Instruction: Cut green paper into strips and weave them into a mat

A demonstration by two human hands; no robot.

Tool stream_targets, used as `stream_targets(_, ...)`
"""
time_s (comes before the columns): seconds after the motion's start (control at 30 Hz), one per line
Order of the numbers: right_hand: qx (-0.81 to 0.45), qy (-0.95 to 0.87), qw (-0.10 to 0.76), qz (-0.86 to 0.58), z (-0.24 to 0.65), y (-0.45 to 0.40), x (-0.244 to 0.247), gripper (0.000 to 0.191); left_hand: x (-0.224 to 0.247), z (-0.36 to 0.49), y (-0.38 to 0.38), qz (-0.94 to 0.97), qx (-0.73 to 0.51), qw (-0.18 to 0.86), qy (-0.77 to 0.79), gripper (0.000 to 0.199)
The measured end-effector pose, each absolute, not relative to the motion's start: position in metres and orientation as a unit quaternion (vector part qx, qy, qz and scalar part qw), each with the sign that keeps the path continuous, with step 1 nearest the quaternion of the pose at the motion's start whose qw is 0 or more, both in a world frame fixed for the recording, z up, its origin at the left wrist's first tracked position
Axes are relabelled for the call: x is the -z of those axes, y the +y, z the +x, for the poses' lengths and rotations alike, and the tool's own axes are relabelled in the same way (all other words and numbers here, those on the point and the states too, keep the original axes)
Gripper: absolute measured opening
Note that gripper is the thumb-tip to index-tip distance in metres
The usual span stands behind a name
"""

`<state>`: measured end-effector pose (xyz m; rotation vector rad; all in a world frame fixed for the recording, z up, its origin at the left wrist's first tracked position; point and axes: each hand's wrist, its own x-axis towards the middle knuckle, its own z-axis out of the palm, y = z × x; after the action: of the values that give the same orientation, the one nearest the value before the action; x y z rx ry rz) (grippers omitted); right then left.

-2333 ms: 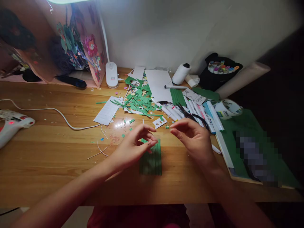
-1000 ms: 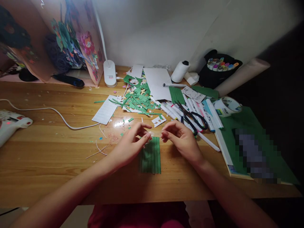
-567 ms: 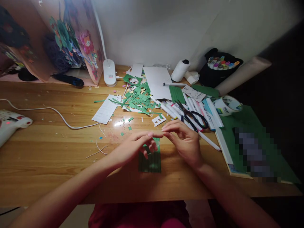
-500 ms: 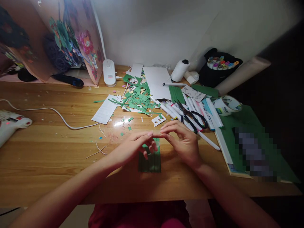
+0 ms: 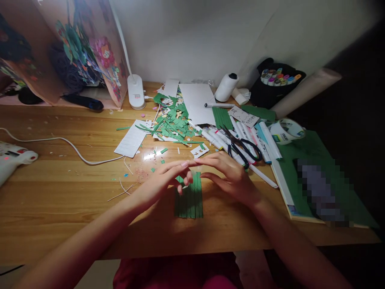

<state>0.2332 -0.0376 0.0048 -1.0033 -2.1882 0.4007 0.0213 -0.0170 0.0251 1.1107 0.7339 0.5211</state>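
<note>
My left hand [image 5: 165, 178] is over the desk, its fingers loosely curled and apart; nothing plain shows in them. From the right, my right hand [image 5: 230, 176] reaches across, thumb spread away from the forefinger. The fingertips of both hands meet, or nearly so. Below them lies a green paper piece [image 5: 189, 202] with lengthwise lines like folds or cut strips, partly covered by my left fingers. Beyond the hands are a small white card with star-shaped holes [image 5: 199, 151] and black-handled scissors [image 5: 240, 146] resting on markers [image 5: 264, 140].
Behind is a heap of green paper scraps [image 5: 173, 122]. A glue gun [image 5: 16, 160] sits at far left, its white cord crossing the desk. Adhesive tape [image 5: 285, 132], a thread cone [image 5: 227, 87] and a black marker holder [image 5: 261, 94] stand right. A lamp base [image 5: 136, 94] stands behind.
My right thumb has come away from the forefinger, opening the earlier pinch at the left fingertip. Both hands have shifted slightly up, uncovering more of the green paper. The view has moved a little.
</note>
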Motion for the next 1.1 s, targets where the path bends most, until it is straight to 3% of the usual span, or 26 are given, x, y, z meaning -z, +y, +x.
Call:
stream_targets(0.1,-0.118,-0.812,0.370,-0.435,0.232,-0.041,-0.010,0.034,-0.024,0.022,-0.019,0.540,-0.243,0.726,0.350,0.045)
stream_targets(0.2,-0.102,-0.759,0.416,-0.490,0.228,-0.046,-0.015,0.019,-0.023,0.024,-0.023,0.564,-0.238,0.701,0.365,0.052)
stream_targets(0.27,-0.154,-0.746,0.389,-0.519,0.223,-0.048,-0.015,0.008,-0.022,0.025,-0.025,0.575,-0.239,0.690,0.370,0.056)
stream_targets(0.43,-0.361,-0.692,0.300,-0.548,0.213,-0.049,-0.006,0.014,-0.022,0.026,-0.026,0.596,-0.231,0.671,0.376,0.054)
stream_targets(0.57,-0.391,-0.658,0.345,-0.544,0.210,-0.049,-0.006,0.010,-0.020,0.028,-0.024,0.577,-0.224,0.681,0.391,0.050)
stream_targets(0.8,-0.329,-0.676,0.440,-0.490,0.211,-0.051,-0.013,0.008,-0.014,0.026,-0.017,0.524,-0.306,0.671,0.427,0.037)
stream_targets(0.9,-0.375,-0.629,0.487,-0.475,0.211,-0.051,-0.010,0.006,-0.012,0.024,-0.014,0.533,-0.329,0.627,0.463,0.030)
stream_targets(1.1,-0.468,-0.519,0.509,-0.502,0.210,-0.047,0.002,0.007,-0.007,0.026,-0.016,0.512,-0.325,0.680,0.412,0.038)
